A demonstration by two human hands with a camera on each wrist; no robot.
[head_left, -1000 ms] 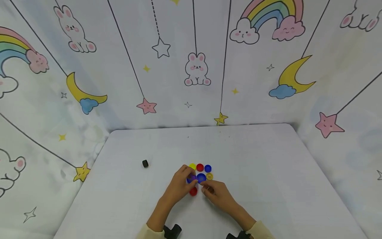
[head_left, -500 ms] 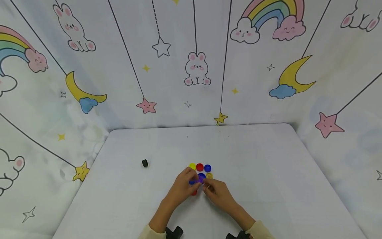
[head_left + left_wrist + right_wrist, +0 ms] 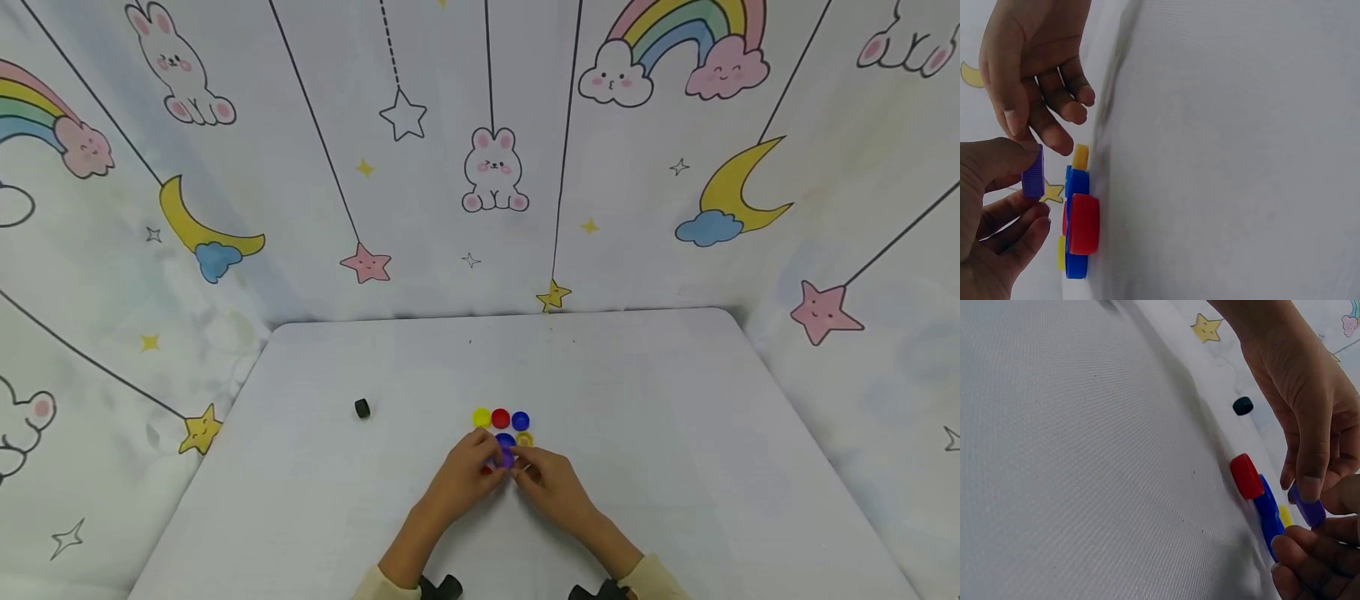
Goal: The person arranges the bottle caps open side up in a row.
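A purple bottle cap (image 3: 1034, 178) is pinched between the thumb and fingers of my left hand (image 3: 463, 473), raised above the table in the left wrist view. My right hand (image 3: 553, 483) faces it from the right, its thumb and index fingertips right at the cap's near end and its other fingers loosely bent. Beneath and behind lies a cluster of caps: a yellow cap (image 3: 482, 417), a red cap (image 3: 500, 418), a blue cap (image 3: 521, 421), an amber cap (image 3: 525, 439) and a larger blue cap (image 3: 506, 439). Another red cap (image 3: 1085, 224) is mostly covered by my left hand in the head view.
A small black cap (image 3: 362, 408) lies apart on the white table (image 3: 637, 392), left of the cluster. Behind the table hangs a white cloth (image 3: 420, 200) printed with rabbits, stars and moons. Black wrist mounts (image 3: 442, 587) show at both sleeves.
My left hand has carried the purple cap right and slightly nearer, off the left of the cluster to my right fingertips. My right hand has barely moved.
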